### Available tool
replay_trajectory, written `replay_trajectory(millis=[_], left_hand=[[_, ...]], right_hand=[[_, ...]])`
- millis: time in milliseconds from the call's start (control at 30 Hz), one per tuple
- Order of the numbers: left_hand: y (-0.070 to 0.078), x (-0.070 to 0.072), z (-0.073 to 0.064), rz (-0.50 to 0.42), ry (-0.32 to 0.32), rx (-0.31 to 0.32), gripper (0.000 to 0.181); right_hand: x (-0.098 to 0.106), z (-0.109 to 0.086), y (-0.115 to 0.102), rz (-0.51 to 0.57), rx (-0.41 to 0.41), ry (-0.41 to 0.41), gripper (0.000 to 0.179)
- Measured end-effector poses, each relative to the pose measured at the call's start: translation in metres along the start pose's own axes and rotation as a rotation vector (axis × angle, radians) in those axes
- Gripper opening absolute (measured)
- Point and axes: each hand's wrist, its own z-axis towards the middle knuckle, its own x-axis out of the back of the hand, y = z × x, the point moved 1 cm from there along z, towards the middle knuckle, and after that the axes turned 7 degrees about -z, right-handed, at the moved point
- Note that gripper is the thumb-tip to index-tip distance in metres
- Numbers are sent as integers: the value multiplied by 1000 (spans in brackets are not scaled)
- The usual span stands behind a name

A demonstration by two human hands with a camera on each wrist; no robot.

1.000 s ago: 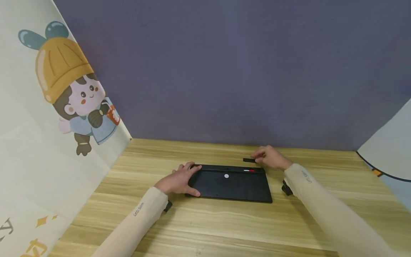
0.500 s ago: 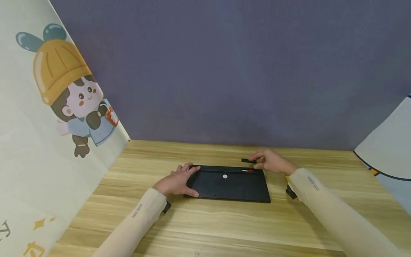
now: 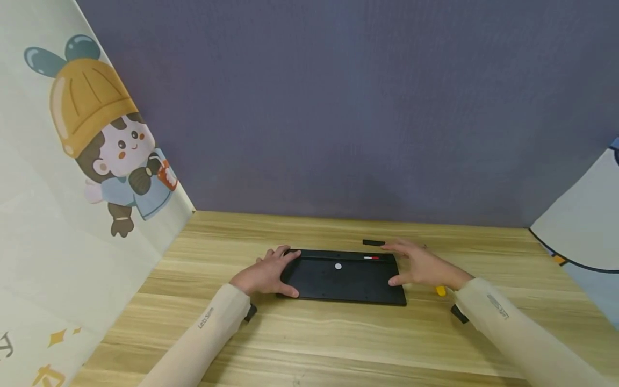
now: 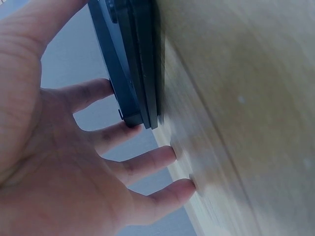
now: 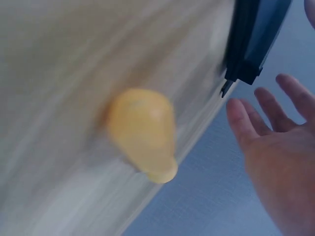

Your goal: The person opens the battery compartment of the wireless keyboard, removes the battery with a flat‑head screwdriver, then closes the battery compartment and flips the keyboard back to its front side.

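A black keyboard (image 3: 345,282) lies face down on the table, a red-and-white battery (image 3: 371,258) showing in the ridge along its far edge. My left hand (image 3: 265,273) holds its left end, thumb at the near edge and fingers at the far edge. In the left wrist view two fingertips touch the keyboard (image 4: 130,64), while two others rest on the table. Around the right end my right hand (image 3: 419,264) is spread, with nothing in its grasp. The right wrist view shows its fingers apart from the keyboard (image 5: 256,39). Behind the keyboard lies a small black strip, the battery cover (image 3: 373,243).
A yellow rounded object (image 3: 440,291) lies on the table by my right wrist; it is blurred in the right wrist view. The wooden table (image 3: 309,344) meets a dark blue-grey wall (image 3: 358,107) at the back. A cartoon-printed panel (image 3: 43,215) stands on the left.
My right hand has left the battery cover, moved toward me and opened wider beside the keyboard's right end. The yellow object has come into view. My left hand has stayed on the keyboard.
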Motion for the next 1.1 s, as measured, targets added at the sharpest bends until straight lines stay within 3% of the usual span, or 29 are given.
replay_trajectory(millis=[167, 333, 1100], left_hand=[[0, 0, -1, -5, 0, -3, 96], [0, 1, -2, 3, 5, -2, 96], [0, 1, 1, 29, 11, -14, 97]], right_hand=[[-6, -15, -1, -24, -2, 18, 98], [-12, -23, -1, -10, 13, 10, 100], [-18, -31, 1, 49, 0, -38, 101]])
